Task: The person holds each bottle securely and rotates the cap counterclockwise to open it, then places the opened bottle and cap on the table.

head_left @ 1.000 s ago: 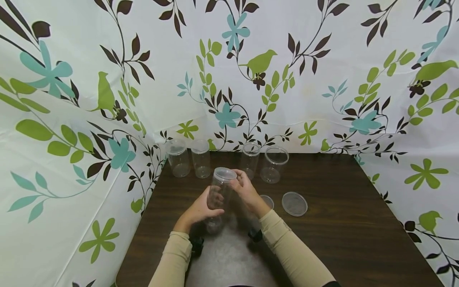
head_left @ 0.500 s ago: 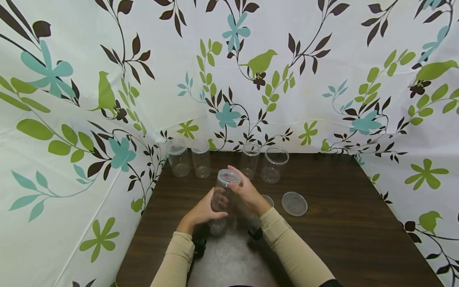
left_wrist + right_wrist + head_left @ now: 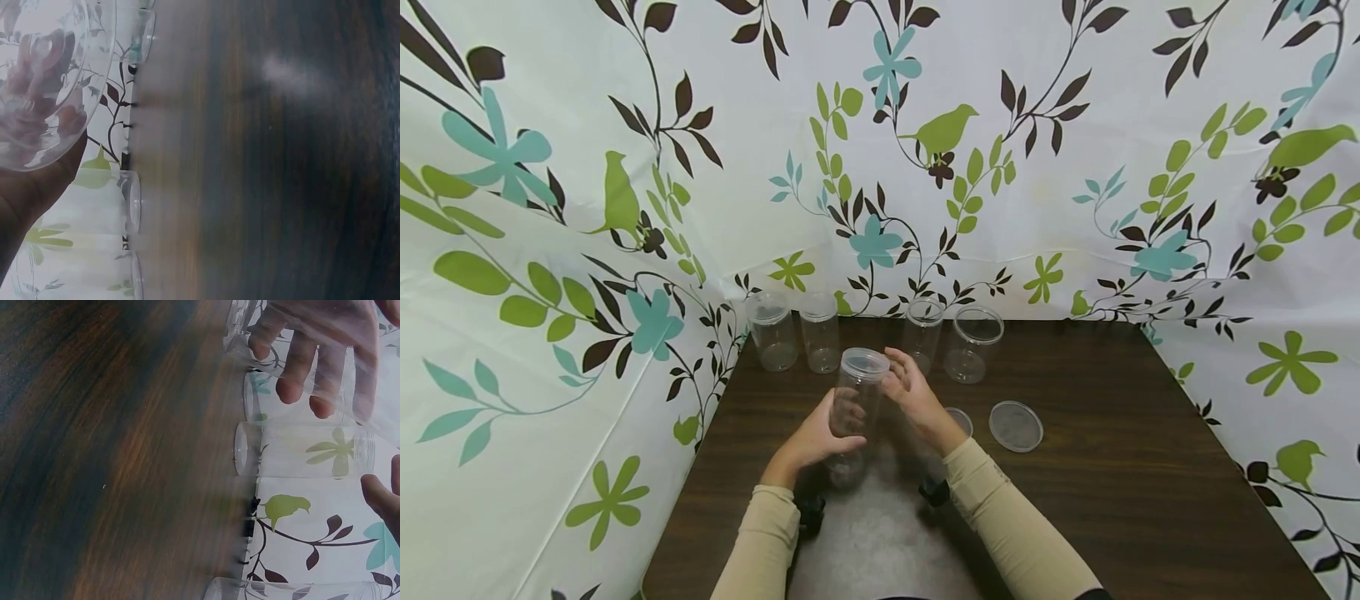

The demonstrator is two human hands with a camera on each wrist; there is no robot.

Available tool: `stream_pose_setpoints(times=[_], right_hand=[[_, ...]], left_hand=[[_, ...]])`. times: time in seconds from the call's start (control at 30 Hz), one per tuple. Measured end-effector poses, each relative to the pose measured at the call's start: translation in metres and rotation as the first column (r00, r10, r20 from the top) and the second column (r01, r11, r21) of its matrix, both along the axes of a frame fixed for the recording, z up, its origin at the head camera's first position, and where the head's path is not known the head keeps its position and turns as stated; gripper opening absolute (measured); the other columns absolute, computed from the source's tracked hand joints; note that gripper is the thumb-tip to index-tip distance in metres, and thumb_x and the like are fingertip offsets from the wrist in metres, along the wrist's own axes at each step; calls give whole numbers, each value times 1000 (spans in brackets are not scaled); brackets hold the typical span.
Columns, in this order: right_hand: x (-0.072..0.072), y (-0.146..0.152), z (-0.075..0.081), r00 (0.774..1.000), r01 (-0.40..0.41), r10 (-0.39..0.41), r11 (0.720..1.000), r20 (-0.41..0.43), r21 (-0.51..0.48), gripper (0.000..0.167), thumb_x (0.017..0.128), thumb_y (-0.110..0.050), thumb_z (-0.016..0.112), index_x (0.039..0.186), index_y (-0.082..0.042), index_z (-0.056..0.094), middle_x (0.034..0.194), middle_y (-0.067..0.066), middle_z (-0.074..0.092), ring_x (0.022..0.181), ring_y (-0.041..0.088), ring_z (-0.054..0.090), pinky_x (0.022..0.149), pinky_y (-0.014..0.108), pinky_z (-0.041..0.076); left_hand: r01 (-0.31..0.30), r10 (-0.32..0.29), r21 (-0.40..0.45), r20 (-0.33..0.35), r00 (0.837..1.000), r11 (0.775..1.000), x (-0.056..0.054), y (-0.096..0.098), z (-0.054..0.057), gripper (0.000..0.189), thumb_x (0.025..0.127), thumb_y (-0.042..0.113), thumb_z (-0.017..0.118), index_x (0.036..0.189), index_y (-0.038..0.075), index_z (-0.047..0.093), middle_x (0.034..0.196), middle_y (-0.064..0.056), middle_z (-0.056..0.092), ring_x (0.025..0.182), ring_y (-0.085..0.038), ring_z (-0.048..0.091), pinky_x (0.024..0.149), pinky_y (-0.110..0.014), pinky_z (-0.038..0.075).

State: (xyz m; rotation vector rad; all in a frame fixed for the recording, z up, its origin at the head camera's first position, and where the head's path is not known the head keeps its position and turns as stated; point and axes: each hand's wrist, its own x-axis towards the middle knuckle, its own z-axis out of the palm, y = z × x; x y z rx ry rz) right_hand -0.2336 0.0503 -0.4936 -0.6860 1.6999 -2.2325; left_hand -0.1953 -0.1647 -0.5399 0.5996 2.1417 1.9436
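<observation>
A tall clear plastic jar (image 3: 853, 408) stands tilted above the table, its round clear lid (image 3: 865, 364) on top. My left hand (image 3: 820, 433) grips the jar around its side, thumb in front; its fingers show through the plastic in both wrist views. Close to the lid's right side, my right hand (image 3: 917, 404) has loosely bent fingers, with a small gap visible between fingertips and rim. Only part of this right hand (image 3: 386, 500) enters the right wrist view, at the right edge. The jar's lower end is blurred.
Along the back stand two clear jars (image 3: 775, 342) at left and two more clear jars (image 3: 973, 350) right of centre. A loose round lid (image 3: 1017, 427) lies on the dark wood table (image 3: 1120, 467). Another lid (image 3: 961, 421) is partly behind the right wrist. Patterned cloth (image 3: 1037, 192) hangs behind.
Half a second ago my right fingers held the lid's edge. Now they are off it, and the jar has shifted slightly left and away with my left hand.
</observation>
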Motion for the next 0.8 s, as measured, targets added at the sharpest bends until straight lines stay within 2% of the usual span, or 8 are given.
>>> stream_pose_setpoints(times=[0.2, 0.33, 0.47, 0.6, 0.8], right_hand=[[3, -2, 1, 1000, -11, 11, 1000, -13, 18, 98, 91, -49, 74, 151, 8, 23, 151, 30, 36, 133, 17, 46, 105, 26, 42], [1, -2, 1, 999, -5, 7, 999, -34, 45, 87, 94, -42, 73, 151, 7, 30, 143, 25, 46, 124, 13, 52, 103, 27, 43], [-1, -1, 1, 999, -14, 16, 998, -39, 65, 84, 95, -40, 72, 152, 7, 32, 136, 18, 52, 118, 13, 54, 99, 28, 44], [-3, 0, 3, 999, -34, 36, 997, -27, 71, 92, 92, -45, 74, 154, 7, 28, 136, 19, 51, 117, 14, 54, 98, 27, 45], [-2, -2, 3, 999, -37, 37, 998, 1, 48, 119, 80, -64, 76, 158, 3, 17, 142, 25, 44, 119, 10, 53, 100, 26, 44]], left_hand=[[3, -3, -38, 3, 1000, 999, -1, -2, -1, 73, 83, 2, 81, 141, -1, 36, 121, -24, 58, 111, -33, 62, 84, -33, 56], [49, -49, -47, -5, 999, 998, 0, 2, 0, 74, 83, 3, 81, 142, -1, 36, 122, -25, 58, 111, -37, 62, 88, -34, 55], [88, -89, -43, -15, 996, 995, 0, 6, 1, 75, 83, 3, 80, 142, -2, 35, 123, -27, 58, 112, -39, 62, 91, -33, 54], [95, -95, -37, -14, 995, 995, 0, 8, 1, 75, 83, 2, 80, 142, -3, 35, 123, -29, 57, 113, -41, 61, 90, -31, 54], [85, -85, -32, -14, 996, 996, 0, 8, 0, 75, 83, 1, 80, 142, -3, 35, 122, -29, 58, 113, -42, 61, 90, -30, 54]])
